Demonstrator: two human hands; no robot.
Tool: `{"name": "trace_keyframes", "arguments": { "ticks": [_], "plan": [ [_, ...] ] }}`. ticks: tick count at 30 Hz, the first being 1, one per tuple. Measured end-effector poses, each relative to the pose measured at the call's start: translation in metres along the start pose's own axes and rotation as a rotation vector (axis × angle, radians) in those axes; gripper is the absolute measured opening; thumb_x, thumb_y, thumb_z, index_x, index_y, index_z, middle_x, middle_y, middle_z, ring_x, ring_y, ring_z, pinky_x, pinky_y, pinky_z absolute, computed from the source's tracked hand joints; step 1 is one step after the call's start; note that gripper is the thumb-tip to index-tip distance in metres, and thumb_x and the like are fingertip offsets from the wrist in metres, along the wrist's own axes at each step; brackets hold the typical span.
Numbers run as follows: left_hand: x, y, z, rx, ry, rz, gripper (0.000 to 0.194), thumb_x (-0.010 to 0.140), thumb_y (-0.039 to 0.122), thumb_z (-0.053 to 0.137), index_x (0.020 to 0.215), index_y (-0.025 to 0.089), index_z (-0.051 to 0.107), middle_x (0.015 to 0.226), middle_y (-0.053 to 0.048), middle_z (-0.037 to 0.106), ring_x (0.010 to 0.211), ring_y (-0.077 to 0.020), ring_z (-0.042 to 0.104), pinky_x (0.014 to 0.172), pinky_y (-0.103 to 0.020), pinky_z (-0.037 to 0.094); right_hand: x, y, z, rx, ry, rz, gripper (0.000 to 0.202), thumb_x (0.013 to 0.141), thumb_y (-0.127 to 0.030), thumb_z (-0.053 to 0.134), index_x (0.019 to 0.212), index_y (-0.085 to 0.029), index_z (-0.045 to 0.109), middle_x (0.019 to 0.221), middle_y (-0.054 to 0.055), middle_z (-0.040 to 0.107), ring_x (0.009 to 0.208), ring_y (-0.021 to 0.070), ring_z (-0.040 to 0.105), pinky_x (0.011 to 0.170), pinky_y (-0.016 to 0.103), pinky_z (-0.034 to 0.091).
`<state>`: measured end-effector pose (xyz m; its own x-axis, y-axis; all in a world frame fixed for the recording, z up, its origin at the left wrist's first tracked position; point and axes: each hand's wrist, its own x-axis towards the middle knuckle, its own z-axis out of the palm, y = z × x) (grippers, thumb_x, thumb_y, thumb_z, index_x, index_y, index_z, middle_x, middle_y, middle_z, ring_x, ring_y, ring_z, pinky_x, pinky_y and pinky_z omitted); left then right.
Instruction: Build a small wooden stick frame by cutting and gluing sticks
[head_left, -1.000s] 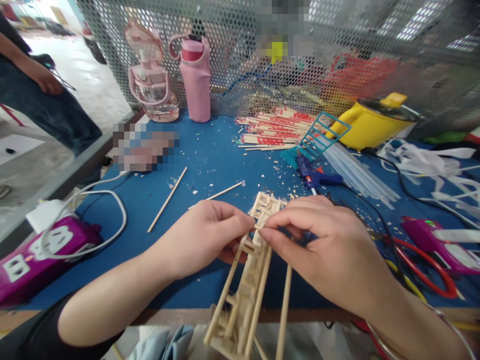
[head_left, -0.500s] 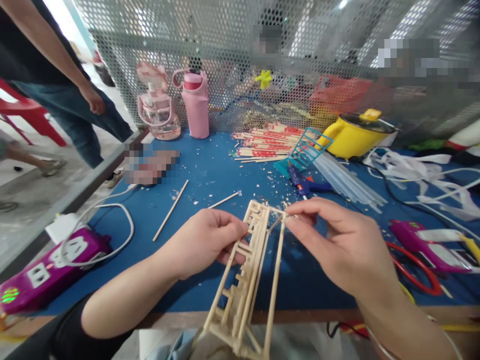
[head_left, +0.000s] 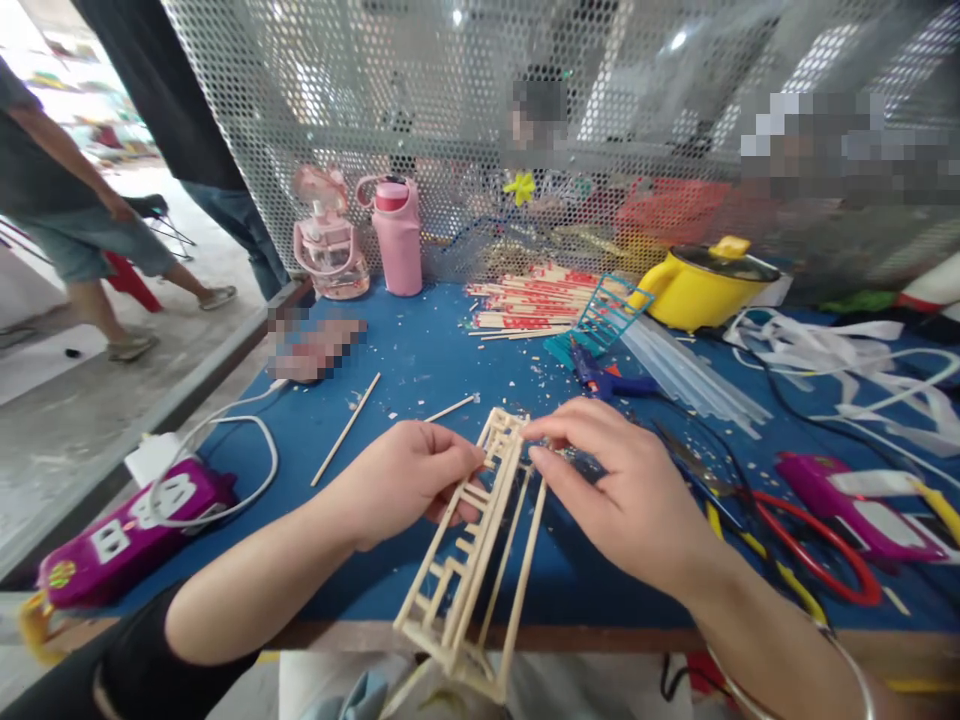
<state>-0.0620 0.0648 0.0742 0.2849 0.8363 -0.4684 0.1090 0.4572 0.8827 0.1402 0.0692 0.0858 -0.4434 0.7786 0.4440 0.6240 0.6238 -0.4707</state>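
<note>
We have a long, pale frame of thin wooden sticks (head_left: 487,530) over the near edge of the blue bench (head_left: 420,360). Our left hand (head_left: 416,475) pinches the frame's left side. Our right hand (head_left: 607,480) is at its far end, finger and thumb apart; we can't tell if they grip it. Past the frame sits a dark blue glue gun (head_left: 592,378); left of the frame lies a loose, thin wooden stick (head_left: 345,430).

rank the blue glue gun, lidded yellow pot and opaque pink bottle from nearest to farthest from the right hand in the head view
1. Blue glue gun: just beyond the right hand.
2. Lidded yellow pot: farther back, to the right.
3. Opaque pink bottle: at the back, left.
</note>
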Motion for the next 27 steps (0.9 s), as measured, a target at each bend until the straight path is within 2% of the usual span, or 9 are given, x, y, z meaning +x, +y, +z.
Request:
{"name": "trace_keyframes", "arguments": {
  "ticks": [3,5,7,10,14,18,22,27],
  "plan": [
    [0.002,0.0,0.0,-0.081,0.025,-0.038,0.022,0.076,0.035,0.066,0.071,0.013,0.062,0.061,0.0,0.064,0.05,-0.0079,0.06,0.053,-0.018,0.049,-0.008,0.009,-0.005,-0.04,0.089,0.133,0.012,0.085,-0.021,0.057,0.095,-0.02,0.063,0.081,0.001,0.063,0.074,0.0145,0.059,0.068,0.026,0.046],
    [0.004,0.0,0.002,-0.162,0.071,-0.045,0.02,0.076,0.032,0.068,0.072,0.013,0.062,0.063,0.0,0.064,0.053,-0.0081,0.062,0.055,-0.018,0.051,-0.01,0.012,-0.009,-0.04,0.12,0.171,0.009,0.085,-0.022,0.058,0.091,-0.02,0.063,0.081,0.001,0.064,0.072,0.0142,0.059,0.066,0.026,0.046],
    [0.005,0.0,0.004,-0.227,0.111,-0.028,0.018,0.075,0.03,0.069,0.072,0.013,0.063,0.063,0.0,0.065,0.055,-0.0087,0.064,0.055,-0.017,0.051,-0.006,0.01,-0.011,-0.026,0.088,0.134,0.008,0.085,-0.021,0.057,0.086,-0.02,0.065,0.083,0.001,0.066,0.074,0.0141,0.06,0.069,0.026,0.046],
    [0.006,-0.001,0.01,-0.297,0.105,-0.002,0.018,0.076,0.029,0.069,0.072,0.012,0.064,0.064,-0.002,0.067,0.057,-0.0086,0.064,0.051,-0.014,0.048,0.007,-0.002,-0.01,-0.045,-0.035,0.045,0.012,0.085,-0.019,0.058,0.08,-0.021,0.068,0.078,0.0,0.066,0.074,0.0131,0.06,0.069,0.025,0.044],
    [0.006,-0.003,0.017,-0.35,0.089,0.018,0.019,0.078,0.03,0.068,0.078,0.011,0.067,0.065,-0.005,0.07,0.054,-0.0078,0.063,0.051,-0.014,0.047,0.023,-0.014,-0.002,-0.126,-0.147,0.088,0.008,0.079,-0.021,0.063,0.075,-0.021,0.07,0.07,-0.001,0.065,0.064,0.0119,0.056,0.059,0.024,0.039],
    [0.006,-0.004,0.019,-0.385,0.07,0.04,0.02,0.079,0.031,0.068,0.079,0.011,0.068,0.067,-0.006,0.071,0.055,-0.008,0.063,0.05,-0.013,0.048,0.025,-0.015,0.006,-0.128,-0.151,0.145,0.01,0.079,-0.022,0.062,0.074,-0.021,0.071,0.066,-0.002,0.064,0.056,0.0102,0.052,0.053,0.023,0.035],
    [0.005,-0.005,0.02,-0.404,0.063,0.037,0.018,0.083,0.027,0.064,0.081,0.01,0.067,0.068,-0.006,0.071,0.057,-0.0084,0.065,0.054,-0.014,0.051,0.027,-0.015,0.011,-0.109,-0.148,0.146,0.013,0.079,-0.022,0.062,0.069,-0.021,0.07,0.056,-0.004,0.057,0.05,0.0089,0.046,0.05,0.023,0.032],
    [0.005,-0.008,0.016,-0.441,0.106,0.055,0.013,0.083,0.024,0.064,0.081,0.011,0.064,0.069,-0.005,0.071,0.058,-0.0086,0.066,0.056,-0.015,0.053,0.026,-0.017,0.001,-0.047,-0.149,0.147,0.015,0.081,-0.022,0.06,0.068,-0.02,0.067,0.056,-0.005,0.056,0.05,0.0085,0.047,0.05,0.022,0.034]
  ]
}}
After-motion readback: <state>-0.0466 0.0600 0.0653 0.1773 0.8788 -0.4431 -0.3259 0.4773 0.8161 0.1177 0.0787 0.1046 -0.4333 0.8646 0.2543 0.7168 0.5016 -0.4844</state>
